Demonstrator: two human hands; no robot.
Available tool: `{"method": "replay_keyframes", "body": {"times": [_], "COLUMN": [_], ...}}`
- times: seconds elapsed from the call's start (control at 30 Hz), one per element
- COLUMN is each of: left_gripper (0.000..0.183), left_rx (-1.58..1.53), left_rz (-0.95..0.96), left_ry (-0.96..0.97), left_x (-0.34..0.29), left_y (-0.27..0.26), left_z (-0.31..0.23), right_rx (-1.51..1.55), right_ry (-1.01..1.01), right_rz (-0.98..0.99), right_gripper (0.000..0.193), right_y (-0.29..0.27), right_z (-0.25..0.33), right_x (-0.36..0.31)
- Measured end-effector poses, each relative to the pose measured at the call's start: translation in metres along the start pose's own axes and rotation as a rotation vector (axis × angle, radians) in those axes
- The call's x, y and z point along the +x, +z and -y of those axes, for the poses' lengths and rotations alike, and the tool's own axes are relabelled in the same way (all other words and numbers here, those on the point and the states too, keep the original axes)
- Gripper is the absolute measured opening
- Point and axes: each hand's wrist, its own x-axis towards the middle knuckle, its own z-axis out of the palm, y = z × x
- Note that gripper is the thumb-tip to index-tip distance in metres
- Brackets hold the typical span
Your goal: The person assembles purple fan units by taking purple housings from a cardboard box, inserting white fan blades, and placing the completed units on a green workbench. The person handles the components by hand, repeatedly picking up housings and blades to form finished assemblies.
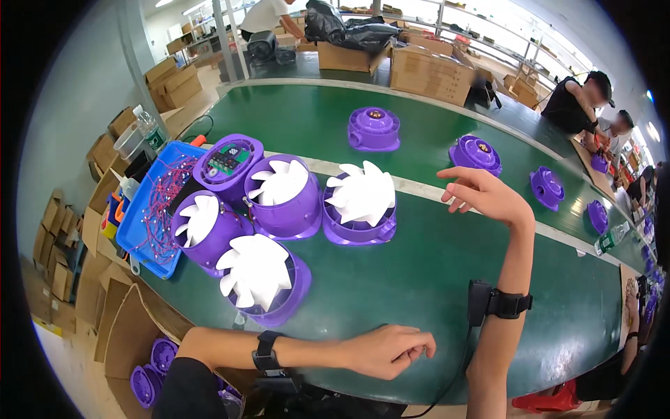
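A: From my desk I'm checking labels first. What do you get?

B: A green label wraps the clear bottle (149, 129) behind the blue tray (132, 237), and another rings the second bottle (612, 239) at far right. The print is too small for me to read.

A: And the hands?

B: I see the right hand (485, 195) raised with its fingers loosely bent and spread, released. It is nearest the purple housing (477, 155), a round, stepped shell with a brass-coloured centre, on the far side of the pale strip. The left hand (391, 353) is half curled low over the bench (405, 293); its palm is hidden from me, so I can't tell whether it grasps anything.

A: What's left of it?

B: The near fan (257, 274), matt white swept blades on a smooth purple base. Three more fans (283, 202) cluster beyond it, beside a purple oval case with a green circuit board (227, 160).

A: Textures?

B: I have glossy green on the bench, a tangle of thin red wires (164, 209) in the smooth tray, and brown cardboard in the carton (429, 75) behind.
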Motion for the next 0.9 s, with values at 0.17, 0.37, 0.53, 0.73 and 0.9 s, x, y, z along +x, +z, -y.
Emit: {"method": "replay_keyframes", "body": {"times": [0.17,0.37,0.53,0.73,0.9], "left_gripper": [0.032,0.034,0.034,0.031,0.027], "left_rx": [0.001,0.035,0.036,0.031,0.032], "left_rz": [-0.021,0.039,0.041,0.027,0.049], "left_ry": [0.025,0.021,0.017,0.093,0.121], "left_x": [0.0032,0.0043,0.0024,0.0031,-0.0001], "left_y": [0.0009,-0.0014,-0.0025,-0.0025,-0.0049], "left_z": [-0.0028,-0.0016,-0.0020,-0.0030,0.0003], "right_rx": [-0.015,-0.015,-0.017,-0.040,-0.012], "right_ry": [0.013,0.012,0.023,0.028,0.001], "right_rz": [0.032,0.004,0.011,0.039,0.037], "right_gripper": [0.041,0.041,0.041,0.041,0.040], "right_y": [-0.0023,-0.0018,0.0008,-0.0002,-0.0008], "right_z": [-0.0014,-0.0054,0.0000,0.0001,-0.0007], "right_x": [0.0002,-0.0001,0.0011,-0.0005,0.0012]}}
